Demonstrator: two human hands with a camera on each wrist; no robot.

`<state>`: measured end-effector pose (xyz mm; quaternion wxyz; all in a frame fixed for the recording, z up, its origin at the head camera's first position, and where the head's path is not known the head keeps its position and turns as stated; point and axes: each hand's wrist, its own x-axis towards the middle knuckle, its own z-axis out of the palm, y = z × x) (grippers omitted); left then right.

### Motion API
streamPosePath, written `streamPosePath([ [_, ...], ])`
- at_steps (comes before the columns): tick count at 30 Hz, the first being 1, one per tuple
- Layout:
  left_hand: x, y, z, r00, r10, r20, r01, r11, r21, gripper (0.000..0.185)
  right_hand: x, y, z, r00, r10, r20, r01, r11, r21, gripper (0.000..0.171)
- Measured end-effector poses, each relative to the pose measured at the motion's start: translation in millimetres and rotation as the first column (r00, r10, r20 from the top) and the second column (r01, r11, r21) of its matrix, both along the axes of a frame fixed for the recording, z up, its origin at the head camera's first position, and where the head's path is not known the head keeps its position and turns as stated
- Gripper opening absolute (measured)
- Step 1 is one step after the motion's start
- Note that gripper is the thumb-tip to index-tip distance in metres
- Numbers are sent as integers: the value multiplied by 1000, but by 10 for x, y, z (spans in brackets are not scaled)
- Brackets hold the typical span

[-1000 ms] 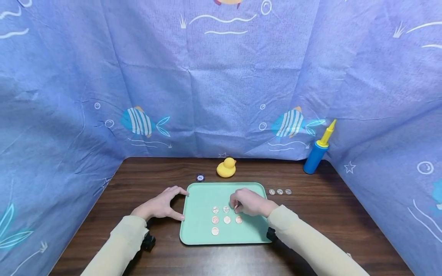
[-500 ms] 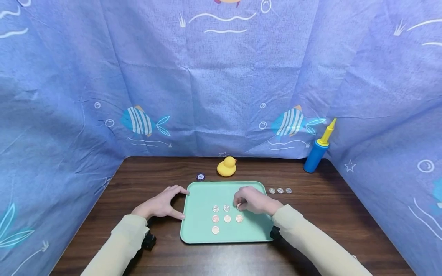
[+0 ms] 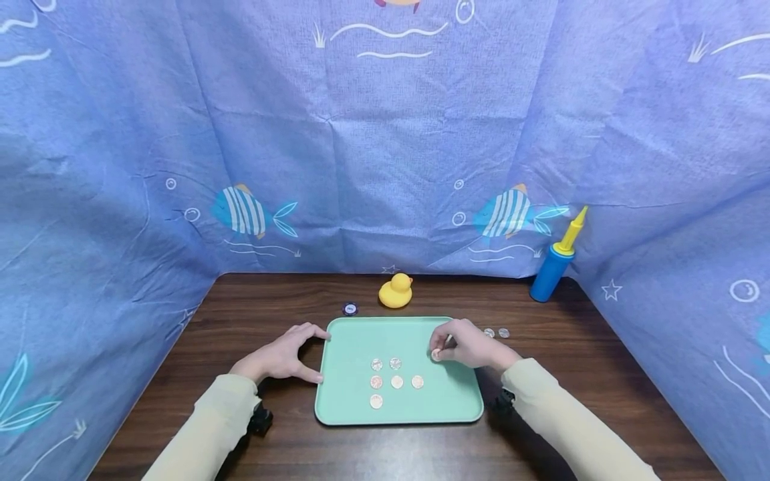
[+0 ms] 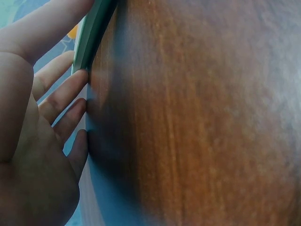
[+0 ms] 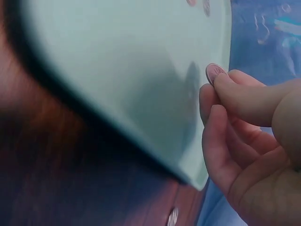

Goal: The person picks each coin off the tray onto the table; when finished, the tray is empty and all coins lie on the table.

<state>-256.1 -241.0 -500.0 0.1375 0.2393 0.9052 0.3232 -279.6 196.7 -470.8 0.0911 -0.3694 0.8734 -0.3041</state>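
1. Right hand (image 3: 468, 343) is held over the right part of the mint-green tray (image 3: 433, 405), thumb and fingers clamped on a coin (image 5: 214, 70), which is lifted just clear of the surface.
2. Left hand (image 3: 285, 355) is rested at the tray's left rim, thumb and fingers spread well apart.
3. Six coins (image 3: 397, 382) are laid flat on the tray: two in the far row, three in the middle, one nearest.
4. Two loose coins (image 3: 504, 333) can be spotted on the dark wood table (image 3: 283, 455), right of the tray.
5. Past the tray's far edge, a dark chip (image 3: 350, 309) is placed left of a yellow duck (image 3: 395, 292).
6. Far right, a blue-and-yellow pump (image 3: 547, 274) is parked by the fish-print cloth (image 3: 385, 160).
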Motion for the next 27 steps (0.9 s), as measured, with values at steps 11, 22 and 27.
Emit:
streamPosePath([
  [11,4,-3,-24,1000,4,-3,-4,1000,8,81,-31,383,124,995,-90,40,90,996,-8,5],
  [22,6,6,-5,1000,13,13,-13,1000,18,80,-59,742,130,980,-187,66,189,982,-27,6],
  [27,-2,-9,-10,1000,13,13,-14,1000,17,80,-67,877,111,972,-232,45,234,971,-41,10],
])
